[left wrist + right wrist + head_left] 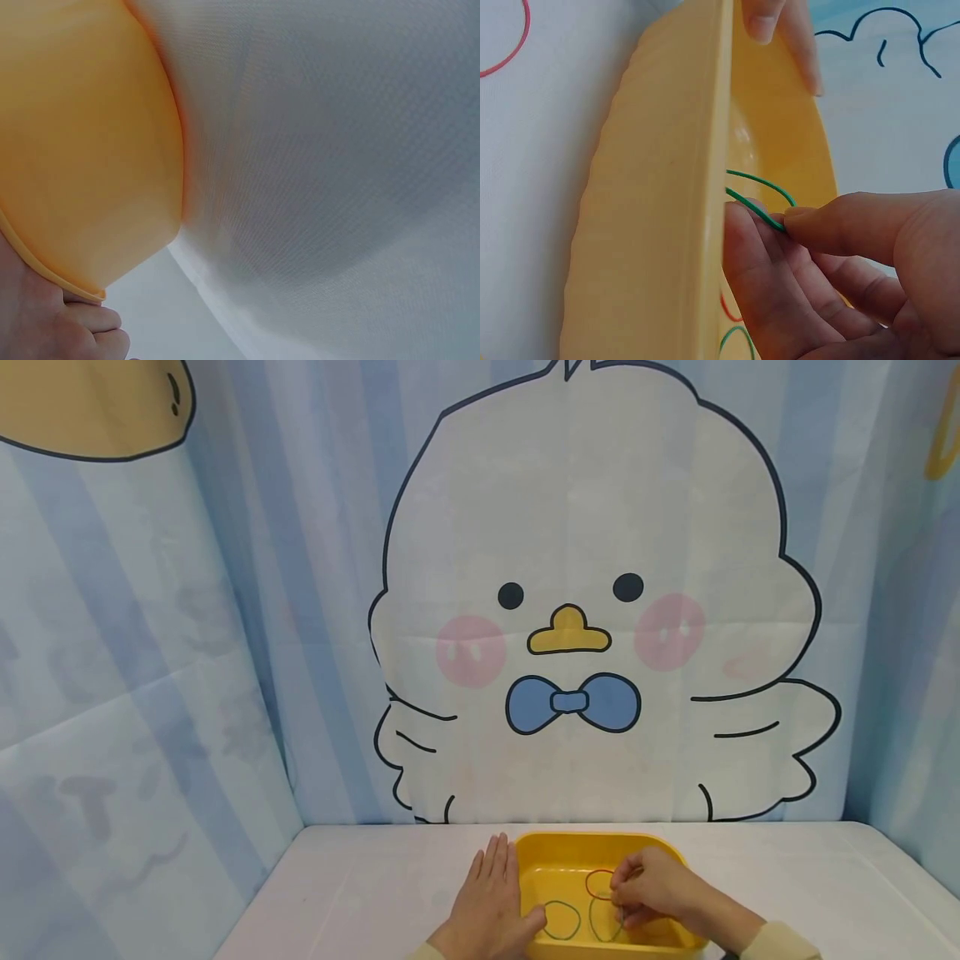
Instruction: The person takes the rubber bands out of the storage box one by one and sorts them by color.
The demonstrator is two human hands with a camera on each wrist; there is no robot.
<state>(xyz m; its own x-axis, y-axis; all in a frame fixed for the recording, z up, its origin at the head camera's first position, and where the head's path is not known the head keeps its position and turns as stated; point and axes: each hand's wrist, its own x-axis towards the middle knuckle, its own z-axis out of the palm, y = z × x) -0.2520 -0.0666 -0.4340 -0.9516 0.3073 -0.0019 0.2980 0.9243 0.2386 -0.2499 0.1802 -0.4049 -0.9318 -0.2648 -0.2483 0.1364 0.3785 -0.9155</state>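
A green rubber band (761,180) is pinched between the thumb and fingers of my right hand (652,885), inside the yellow tray (588,840). In the head view a green band (592,922) hangs just below those fingers. A red rubber band (587,885) is right beside the fingertips, and another green band (561,939) lies on the left of the tray floor. My left hand (489,893) rests along the tray's left side, fingers straight, thumb over the rim. In the left wrist view part of the left hand (37,315) shows under the rim.
The tray stands on a white-covered table (360,893). Outside the tray, a red band (526,30) lies on the white cover in the right wrist view. A printed curtain (330,610) with a cartoon bird hangs behind the table, with more curtain at both sides.
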